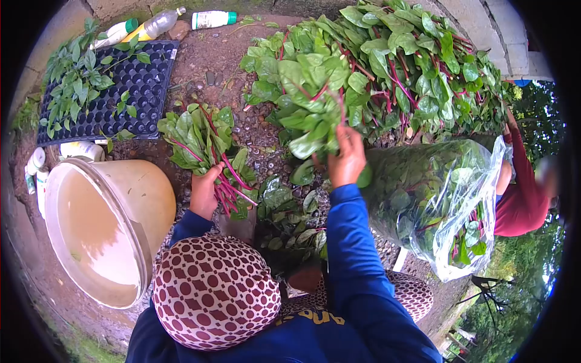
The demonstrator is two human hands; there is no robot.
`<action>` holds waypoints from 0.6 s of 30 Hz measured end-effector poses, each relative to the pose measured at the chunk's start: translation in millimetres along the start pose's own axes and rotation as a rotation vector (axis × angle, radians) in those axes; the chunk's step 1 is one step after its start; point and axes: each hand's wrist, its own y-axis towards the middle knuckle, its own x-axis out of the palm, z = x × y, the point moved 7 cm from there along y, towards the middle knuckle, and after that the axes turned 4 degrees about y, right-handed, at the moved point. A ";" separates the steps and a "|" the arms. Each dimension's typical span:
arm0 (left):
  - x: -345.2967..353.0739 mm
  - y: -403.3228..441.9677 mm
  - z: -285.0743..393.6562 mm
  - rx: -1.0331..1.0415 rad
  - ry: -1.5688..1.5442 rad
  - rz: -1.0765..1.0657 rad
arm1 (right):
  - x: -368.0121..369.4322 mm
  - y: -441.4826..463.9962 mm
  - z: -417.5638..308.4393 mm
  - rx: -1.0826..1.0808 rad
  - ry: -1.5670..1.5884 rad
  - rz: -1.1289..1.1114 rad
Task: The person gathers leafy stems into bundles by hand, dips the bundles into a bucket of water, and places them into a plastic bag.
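My left hand [206, 189] is closed around a bunch of Malabar spinach [196, 136], its leaves pointing up and its dark red stems sticking out to the lower right. Farther right, my right hand [347, 158] grips a sprig of Malabar spinach [315, 91], leaves upward, in front of the large pile. That pile of Malabar spinach [399, 60] spreads across the back right, leaves and red stems tangled together. Loose leaves [275, 199] lie on the ground between my two arms. Parts of my right fingers are hidden behind the hand.
A tub of cloudy water [158, 199] stands at the left, below a black seedling tray [142, 91] with green seedlings. Bottles [212, 20] lie behind it. At right is a clear plastic bag [411, 187] full of greens, beside a person in a red sleeve [520, 209].
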 end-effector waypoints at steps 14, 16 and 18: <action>-5.6 -9.9 -15.4 0.005 0.037 -0.050 | 78.8 -8.1 -23.1 0.128 -0.055 -0.518; 3.8 -18.6 -18.3 -0.091 0.002 -0.083 | 116.5 -22.2 -42.0 0.202 -0.244 -0.798; 15.2 -25.7 -16.6 -0.110 -0.014 -0.106 | 153.0 -46.3 -31.5 0.200 -0.345 -0.839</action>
